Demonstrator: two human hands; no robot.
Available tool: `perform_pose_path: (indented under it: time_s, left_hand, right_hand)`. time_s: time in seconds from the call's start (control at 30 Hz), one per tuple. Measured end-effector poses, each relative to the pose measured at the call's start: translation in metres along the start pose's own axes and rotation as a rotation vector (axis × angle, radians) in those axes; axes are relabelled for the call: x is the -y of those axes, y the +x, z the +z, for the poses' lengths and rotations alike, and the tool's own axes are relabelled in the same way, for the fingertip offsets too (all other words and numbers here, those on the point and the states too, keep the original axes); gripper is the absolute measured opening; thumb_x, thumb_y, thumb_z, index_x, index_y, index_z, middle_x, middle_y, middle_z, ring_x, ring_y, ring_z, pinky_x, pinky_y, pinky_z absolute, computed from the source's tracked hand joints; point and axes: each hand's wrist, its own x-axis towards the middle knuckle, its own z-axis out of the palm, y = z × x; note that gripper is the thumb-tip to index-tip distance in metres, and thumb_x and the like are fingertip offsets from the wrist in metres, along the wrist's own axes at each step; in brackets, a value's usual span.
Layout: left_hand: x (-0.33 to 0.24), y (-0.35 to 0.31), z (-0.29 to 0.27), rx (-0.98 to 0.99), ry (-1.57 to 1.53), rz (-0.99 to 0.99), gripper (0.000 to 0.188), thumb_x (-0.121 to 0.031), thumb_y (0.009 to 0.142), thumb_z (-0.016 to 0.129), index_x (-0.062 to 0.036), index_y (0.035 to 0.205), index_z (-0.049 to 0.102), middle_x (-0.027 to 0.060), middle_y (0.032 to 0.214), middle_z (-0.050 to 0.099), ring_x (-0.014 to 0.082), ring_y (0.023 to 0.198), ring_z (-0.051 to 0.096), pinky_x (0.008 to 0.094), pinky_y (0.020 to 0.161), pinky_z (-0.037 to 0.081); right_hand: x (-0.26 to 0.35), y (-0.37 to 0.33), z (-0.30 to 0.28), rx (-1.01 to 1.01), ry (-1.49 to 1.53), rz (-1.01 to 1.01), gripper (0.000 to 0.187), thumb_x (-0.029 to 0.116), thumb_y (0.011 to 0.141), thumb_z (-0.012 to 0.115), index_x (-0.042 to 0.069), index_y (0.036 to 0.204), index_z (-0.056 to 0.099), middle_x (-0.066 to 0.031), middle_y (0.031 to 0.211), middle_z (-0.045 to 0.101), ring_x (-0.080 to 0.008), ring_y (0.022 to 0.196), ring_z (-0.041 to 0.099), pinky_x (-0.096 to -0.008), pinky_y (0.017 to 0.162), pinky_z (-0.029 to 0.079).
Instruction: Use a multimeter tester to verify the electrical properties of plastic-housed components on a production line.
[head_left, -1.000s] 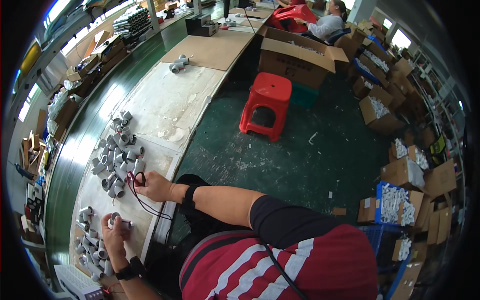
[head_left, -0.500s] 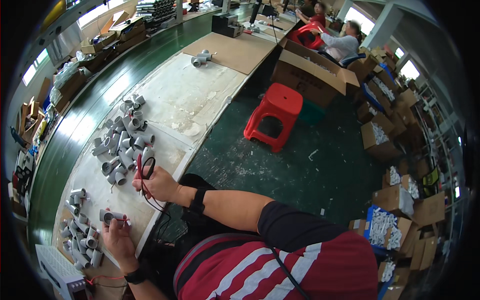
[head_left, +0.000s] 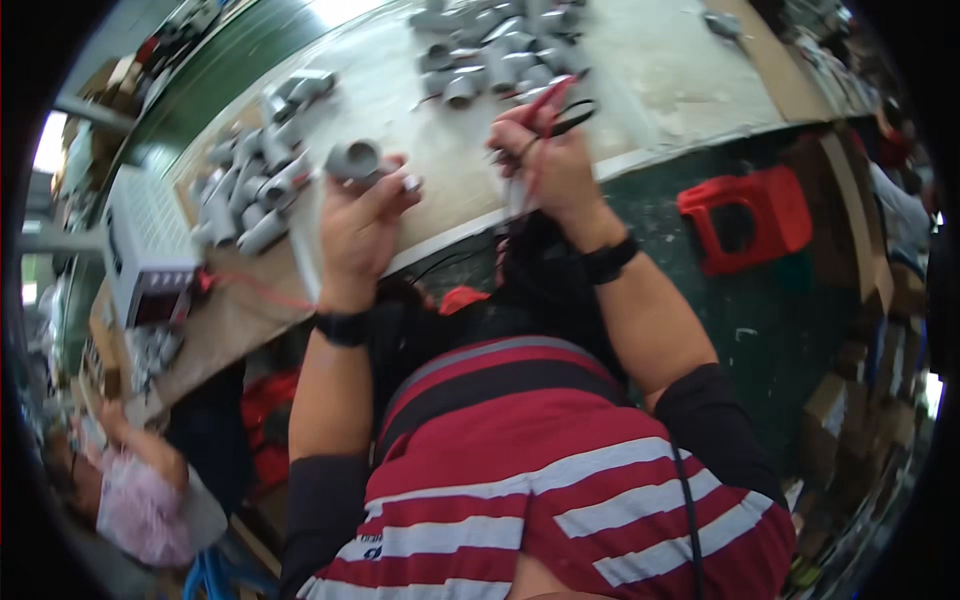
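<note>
My left hand [head_left: 358,235] is closed round a grey plastic pipe fitting [head_left: 352,160], its round opening facing up. A small white end [head_left: 411,183] pokes out beside the fingers. To its right, my right hand [head_left: 552,165] grips a red test lead [head_left: 545,100] together with a black one [head_left: 573,118], their cables dropping below the hand. The two hands are apart, both above the table's near edge. One heap of grey pipe fittings [head_left: 250,175] lies left of my left hand, and another heap of fittings [head_left: 500,50] lies beyond my right hand.
A white bench instrument [head_left: 150,250] stands at the table's left, a red cable [head_left: 260,287] running from it. On the floor to the right is a red stool [head_left: 745,220]. Another person [head_left: 140,490] sits at the lower left. Cardboard boxes [head_left: 835,410] line the right side.
The view has swung left, bringing the instrument and a person at lower left into sight. Both hands keep hold of what they held; the fitting's opening now faces up.
</note>
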Motion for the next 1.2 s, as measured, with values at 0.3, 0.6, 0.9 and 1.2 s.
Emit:
perform_pose_path:
  time_s: [0.3,0.6,0.9,1.2]
  left_hand:
    - [0.005,-0.006,0.018,-0.190,0.385,0.101,0.049,0.013,0.089,0.066,-0.0054,0.129,0.046,0.0141,0.115,0.062,0.0249,0.090,0.070,0.0364,0.078,0.063]
    - [-0.002,0.008,0.021,-0.241,1.037,0.215,0.048,0.000,0.083,0.076,-0.0047,0.123,0.049,0.0087,0.097,0.066,0.0182,0.086,0.068,0.0306,0.078,0.061]
    - [-0.001,0.010,0.037,-0.256,0.590,0.004,0.034,-0.004,0.086,0.072,-0.0008,0.115,0.054,0.0108,0.095,0.069,0.0171,0.074,0.069,0.0300,0.064,0.060]
    - [-0.016,0.009,0.033,-0.272,0.478,-0.110,0.031,-0.005,0.091,0.068,0.0033,0.117,0.053,0.0129,0.095,0.069,0.0169,0.074,0.071,0.0287,0.061,0.061]
  right_hand:
    - [-0.005,-0.004,0.007,0.057,-0.034,-0.007,0.015,0.014,0.100,0.071,0.000,0.105,0.069,-0.0084,0.088,0.073,-0.0116,0.070,0.067,-0.0244,0.060,0.055]
    - [0.004,-0.010,0.019,0.023,-0.056,0.021,0.016,0.014,0.100,0.071,-0.001,0.104,0.071,-0.0082,0.087,0.074,-0.0121,0.070,0.069,-0.0245,0.060,0.056]
    - [0.006,-0.015,0.050,0.063,-0.011,-0.034,0.019,0.015,0.100,0.071,-0.003,0.105,0.072,-0.0102,0.089,0.075,-0.0139,0.073,0.071,-0.0262,0.063,0.059]
    - [-0.001,-0.012,0.056,0.054,-0.074,-0.059,0.019,0.014,0.099,0.072,-0.004,0.105,0.072,-0.0107,0.089,0.075,-0.0147,0.074,0.071,-0.0267,0.064,0.060]
